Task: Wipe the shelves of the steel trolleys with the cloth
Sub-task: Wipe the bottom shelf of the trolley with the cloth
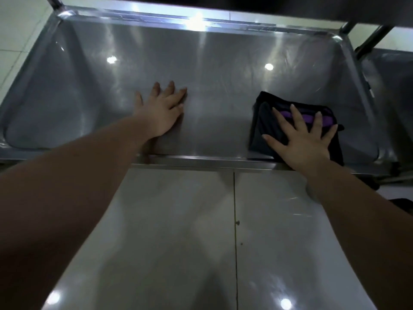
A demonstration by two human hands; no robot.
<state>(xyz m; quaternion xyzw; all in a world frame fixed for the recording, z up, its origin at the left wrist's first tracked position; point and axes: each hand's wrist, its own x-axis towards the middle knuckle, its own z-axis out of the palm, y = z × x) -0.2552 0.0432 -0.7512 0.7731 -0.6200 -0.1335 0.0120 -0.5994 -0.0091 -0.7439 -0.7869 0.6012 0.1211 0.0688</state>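
A steel trolley shelf (pixel 223 68) with a raised rim fills the upper half of the head view. My left hand (pixel 163 110) lies flat on the shelf near its middle, fingers straight and spread. A folded black cloth with a purple stripe (pixel 268 121) lies at the shelf's front right. My right hand (pixel 301 139) presses flat on top of that cloth with spread fingers, reaching over the front rim.
The trolley's upper shelf (pixel 245 3) overhangs at the top of the view, carried by corner posts (pixel 345 27). A second steel trolley (pixel 388 86) stands close on the right. Pale floor tiles (pixel 178 231) lie below the front rim.
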